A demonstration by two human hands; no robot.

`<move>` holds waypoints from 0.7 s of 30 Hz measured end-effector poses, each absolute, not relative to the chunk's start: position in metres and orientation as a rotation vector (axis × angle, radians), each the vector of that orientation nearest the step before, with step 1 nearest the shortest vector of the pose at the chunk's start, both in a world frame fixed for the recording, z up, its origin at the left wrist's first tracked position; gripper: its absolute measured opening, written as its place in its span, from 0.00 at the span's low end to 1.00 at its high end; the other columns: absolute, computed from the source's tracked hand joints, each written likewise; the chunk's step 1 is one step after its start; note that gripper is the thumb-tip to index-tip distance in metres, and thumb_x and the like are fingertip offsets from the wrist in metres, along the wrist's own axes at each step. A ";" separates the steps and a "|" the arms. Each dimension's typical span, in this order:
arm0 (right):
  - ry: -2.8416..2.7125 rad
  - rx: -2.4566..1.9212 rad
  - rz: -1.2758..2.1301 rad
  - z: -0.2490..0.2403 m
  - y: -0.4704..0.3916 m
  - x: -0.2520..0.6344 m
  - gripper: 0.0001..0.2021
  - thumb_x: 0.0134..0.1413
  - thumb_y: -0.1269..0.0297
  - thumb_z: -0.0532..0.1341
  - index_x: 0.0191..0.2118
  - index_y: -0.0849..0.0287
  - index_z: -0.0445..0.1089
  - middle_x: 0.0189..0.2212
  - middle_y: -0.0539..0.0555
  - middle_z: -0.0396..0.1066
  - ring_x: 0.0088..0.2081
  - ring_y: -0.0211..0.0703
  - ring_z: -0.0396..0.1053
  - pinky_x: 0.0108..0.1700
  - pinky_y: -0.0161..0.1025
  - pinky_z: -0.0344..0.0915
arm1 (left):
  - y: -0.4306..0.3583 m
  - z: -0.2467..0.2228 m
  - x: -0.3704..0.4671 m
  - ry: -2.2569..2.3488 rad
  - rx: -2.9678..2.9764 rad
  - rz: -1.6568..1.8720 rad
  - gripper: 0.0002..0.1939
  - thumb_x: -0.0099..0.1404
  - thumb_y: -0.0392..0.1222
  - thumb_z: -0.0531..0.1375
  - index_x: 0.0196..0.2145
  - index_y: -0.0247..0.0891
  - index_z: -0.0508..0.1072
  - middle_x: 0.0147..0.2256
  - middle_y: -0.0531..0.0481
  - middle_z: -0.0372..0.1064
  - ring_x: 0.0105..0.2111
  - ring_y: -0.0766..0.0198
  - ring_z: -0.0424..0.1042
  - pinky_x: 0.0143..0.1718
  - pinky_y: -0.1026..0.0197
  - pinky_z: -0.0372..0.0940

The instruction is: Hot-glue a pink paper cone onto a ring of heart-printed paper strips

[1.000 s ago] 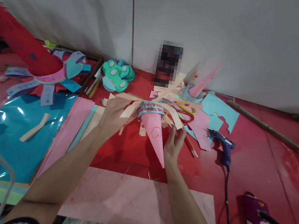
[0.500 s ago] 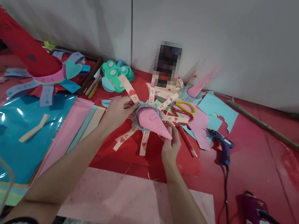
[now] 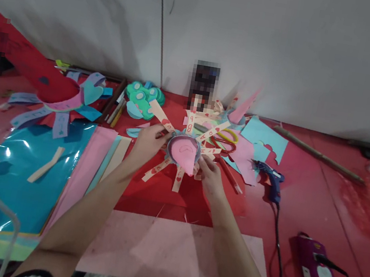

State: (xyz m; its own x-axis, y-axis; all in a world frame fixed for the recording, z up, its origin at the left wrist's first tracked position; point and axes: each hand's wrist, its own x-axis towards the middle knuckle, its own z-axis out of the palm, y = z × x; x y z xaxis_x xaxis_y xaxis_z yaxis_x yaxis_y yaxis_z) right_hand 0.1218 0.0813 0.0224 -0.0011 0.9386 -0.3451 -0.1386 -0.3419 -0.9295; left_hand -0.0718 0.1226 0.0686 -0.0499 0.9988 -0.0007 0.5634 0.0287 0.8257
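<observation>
Between my two hands is a paper craft [image 3: 183, 150] with a pink cone in its middle, a bluish rim, and cream strips radiating out, marked with red letters and hearts. My left hand [image 3: 152, 140] pinches its left edge beside the upper-left strip. On the other side, my right hand [image 3: 210, 175] has its fingers closed on the lower right edge. The cone's tip points down toward me. Under the craft lies a red sheet [image 3: 147, 193]. Scissors with yellow and red handles [image 3: 229, 141] lie just behind, and a red pen [image 3: 231, 176] rests to the right.
A blue glue gun [image 3: 272, 179] with a black cord lies right of my hands, near a purple power adapter [image 3: 315, 264]. Another pink cone craft [image 3: 243, 108] stands behind. At left are a purple-strip craft [image 3: 65, 104] and a blue folder [image 3: 12, 195]. A stick [image 3: 320, 154] lies back right.
The craft has turned a little in my hands, its cone tip swinging from the right to nearer me. My right hand has shifted slightly left and down along the edge.
</observation>
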 end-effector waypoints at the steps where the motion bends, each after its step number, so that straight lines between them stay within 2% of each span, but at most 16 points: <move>1: -0.907 -1.365 1.505 0.026 0.082 0.122 0.21 0.39 0.47 0.63 0.33 0.60 0.70 0.22 0.48 0.64 0.21 0.31 0.60 0.19 0.27 0.58 | 0.122 0.069 -0.072 1.689 1.616 0.892 0.13 0.58 0.47 0.54 0.30 0.34 0.72 0.29 0.47 0.73 0.29 0.61 0.71 0.29 0.64 0.64; 5: -0.997 -1.334 1.402 0.040 0.089 0.122 0.18 0.37 0.49 0.64 0.29 0.60 0.70 0.19 0.48 0.63 0.21 0.33 0.60 0.20 0.31 0.59 | 0.120 0.070 -0.073 1.663 1.645 0.943 0.13 0.58 0.47 0.55 0.30 0.35 0.72 0.30 0.47 0.73 0.29 0.61 0.71 0.29 0.63 0.64; 9: -1.188 -1.339 1.286 0.054 0.101 0.126 0.16 0.39 0.50 0.62 0.24 0.61 0.68 0.15 0.47 0.61 0.19 0.32 0.57 0.21 0.31 0.55 | 0.117 0.075 -0.074 1.625 1.679 0.992 0.14 0.60 0.47 0.53 0.32 0.35 0.72 0.30 0.47 0.73 0.31 0.60 0.71 0.33 0.62 0.65; 16: -1.292 -1.452 0.892 0.082 0.151 0.156 0.15 0.44 0.57 0.59 0.17 0.63 0.64 0.12 0.45 0.56 0.16 0.28 0.50 0.19 0.29 0.46 | 0.117 0.081 -0.075 1.605 1.759 1.260 0.13 0.64 0.43 0.50 0.41 0.37 0.70 0.45 0.45 0.68 0.45 0.64 0.67 0.48 0.63 0.62; 21: -1.079 -1.261 0.689 0.110 0.207 0.191 0.10 0.45 0.66 0.59 0.18 0.61 0.61 0.13 0.44 0.56 0.16 0.26 0.53 0.18 0.27 0.48 | 0.120 0.076 -0.079 1.583 1.719 1.389 0.14 0.65 0.44 0.50 0.45 0.37 0.67 0.48 0.44 0.65 0.45 0.65 0.67 0.48 0.62 0.62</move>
State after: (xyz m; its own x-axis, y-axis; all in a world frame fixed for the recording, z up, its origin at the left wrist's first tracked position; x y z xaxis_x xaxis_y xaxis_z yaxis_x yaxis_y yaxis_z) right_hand 0.1913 0.2072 0.1096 0.3782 0.8897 0.2557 0.1420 0.2172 -0.9657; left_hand -0.0790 0.1197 0.0756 -0.1477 0.9138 0.3783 0.4942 -0.2631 0.8285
